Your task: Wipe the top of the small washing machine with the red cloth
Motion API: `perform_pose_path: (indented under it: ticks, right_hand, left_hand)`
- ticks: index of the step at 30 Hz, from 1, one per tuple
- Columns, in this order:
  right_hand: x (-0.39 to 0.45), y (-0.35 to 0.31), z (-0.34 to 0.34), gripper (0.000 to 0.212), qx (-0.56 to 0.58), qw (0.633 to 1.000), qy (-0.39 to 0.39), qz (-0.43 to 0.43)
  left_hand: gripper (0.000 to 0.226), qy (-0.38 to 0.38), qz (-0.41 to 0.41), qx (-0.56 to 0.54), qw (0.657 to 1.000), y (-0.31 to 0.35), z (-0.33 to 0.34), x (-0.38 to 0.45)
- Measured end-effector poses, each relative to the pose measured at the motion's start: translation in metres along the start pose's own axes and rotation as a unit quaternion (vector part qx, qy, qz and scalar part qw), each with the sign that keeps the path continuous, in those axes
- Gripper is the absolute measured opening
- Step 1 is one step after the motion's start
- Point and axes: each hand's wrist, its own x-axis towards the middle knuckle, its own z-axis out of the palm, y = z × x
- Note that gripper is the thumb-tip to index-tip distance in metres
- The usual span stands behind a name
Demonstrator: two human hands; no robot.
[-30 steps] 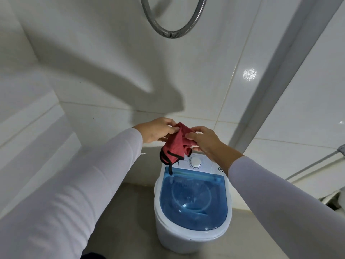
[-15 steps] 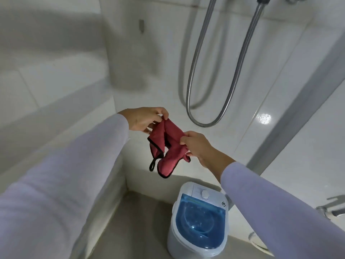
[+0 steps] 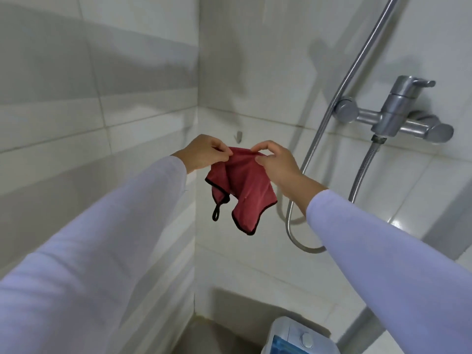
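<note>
View has swung up since a second ago: tiled walls (image 3: 127, 98) fill it, the small washing machine (image 3: 293, 338) now just peeks in at the bottom edge, well below. Red cloth (image 3: 242, 190) hangs at chest height, pinched along its top edge by left hand (image 3: 201, 154) and right hand (image 3: 278, 162). Looks like spreading it out; wiping not begun.

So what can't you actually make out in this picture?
Head view only:
- Washing machine: mostly cut off by the bottom edge, so whether its top is clean cannot be told.
- Red cloth: bunched between left hand and right hand; its folded inner side is hidden.
- Shower hose: upper end leaves the frame; its loop passes behind the right arm.
</note>
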Motion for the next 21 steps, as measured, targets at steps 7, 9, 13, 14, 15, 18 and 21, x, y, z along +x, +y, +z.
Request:
perform_pose_path:
  ticks: [7, 9, 13, 14, 15, 18, 21]
  right_hand:
    - [0.069, 0.005, 0.025, 0.039, -0.114, 0.993, 0.025, -0.022]
    - [0.083, 0.01, 0.03, 0.043, -0.135, 0.99, 0.03, -0.009]
    - [0.109, 0.023, 0.037, 0.046, -0.17, 0.985, 0.035, 0.008]
    - [0.112, 0.026, 0.04, 0.047, -0.176, 0.984, 0.036, 0.013]
    - [0.115, 0.03, 0.043, 0.048, -0.181, 0.983, 0.036, 0.018]
    - [0.12, 0.04, 0.051, 0.05, -0.186, 0.981, 0.041, 0.032]
    - [0.12, 0.053, 0.055, 0.049, -0.179, 0.983, 0.027, 0.033]
  left_hand:
    - [0.036, 0.104, 0.046, 0.058, 0.992, -0.009, 0.0, 0.062]
    - [0.04, 0.111, 0.045, 0.06, 0.991, -0.014, 0.008, 0.08]
    - [0.043, 0.119, 0.032, 0.055, 0.991, -0.027, 0.027, 0.111]
    - [0.043, 0.118, 0.024, 0.052, 0.991, -0.03, 0.032, 0.115]
    - [0.043, 0.122, 0.019, 0.046, 0.991, -0.033, 0.037, 0.118]
    - [0.043, 0.145, 0.008, 0.02, 0.989, -0.042, 0.049, 0.123]
    - [0.033, 0.15, -0.008, -0.027, 0.988, -0.052, 0.06, 0.122]
